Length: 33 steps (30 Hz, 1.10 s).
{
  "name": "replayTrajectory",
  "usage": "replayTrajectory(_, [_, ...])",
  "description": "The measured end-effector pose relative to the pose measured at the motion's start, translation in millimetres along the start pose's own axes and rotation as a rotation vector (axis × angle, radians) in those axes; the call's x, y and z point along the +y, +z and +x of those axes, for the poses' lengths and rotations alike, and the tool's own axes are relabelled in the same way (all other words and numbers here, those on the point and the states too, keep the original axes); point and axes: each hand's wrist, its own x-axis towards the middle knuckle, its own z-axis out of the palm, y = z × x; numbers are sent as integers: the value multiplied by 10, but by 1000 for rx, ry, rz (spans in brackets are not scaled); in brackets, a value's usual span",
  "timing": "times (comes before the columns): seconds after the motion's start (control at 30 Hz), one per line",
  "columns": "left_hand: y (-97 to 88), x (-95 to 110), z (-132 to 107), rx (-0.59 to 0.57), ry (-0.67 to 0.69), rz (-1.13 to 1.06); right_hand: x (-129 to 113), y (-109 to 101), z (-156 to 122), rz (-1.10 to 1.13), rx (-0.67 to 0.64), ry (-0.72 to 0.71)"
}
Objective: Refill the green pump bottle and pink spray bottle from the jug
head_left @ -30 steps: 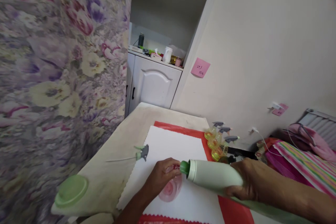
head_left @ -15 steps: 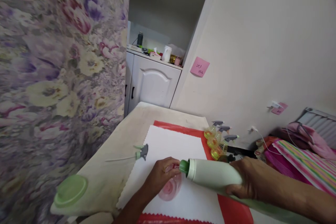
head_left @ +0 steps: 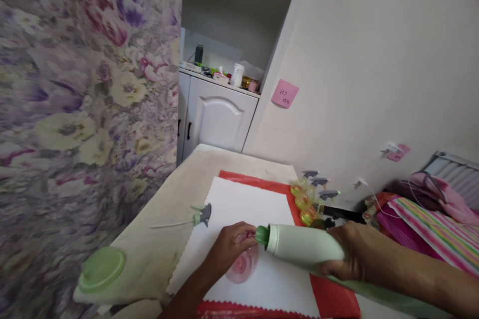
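Observation:
My right hand (head_left: 346, 251) grips a pale green bottle (head_left: 303, 245), tipped on its side, its green neck pointing left. My left hand (head_left: 230, 249) is wrapped round a small clear pink bottle (head_left: 243, 264) standing on the white cloth (head_left: 249, 209), right under the green neck. A loose grey and green spray head (head_left: 200, 217) with a long tube lies left of the cloth on the table.
The cloth lies on a red mat (head_left: 329, 294) on a beige table (head_left: 179, 184). Three small yellow spray bottles (head_left: 309, 202) stand at the mat's right edge. A light green lid (head_left: 101, 269) sits at the near left. Floral curtain left, white cabinet (head_left: 217, 119) behind.
None apart from a slight shift of the camera; both hands keep their hold and position.

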Motion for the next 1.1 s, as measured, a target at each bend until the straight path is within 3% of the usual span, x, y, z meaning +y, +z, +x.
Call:
replayTrajectory(0.23, [-5, 1, 10, -9, -1, 16, -28, -28, -7, 6, -62, 38])
replayTrajectory(1.1, [-28, 21, -9, -15, 8, 15, -80, -65, -4, 11, -65, 26])
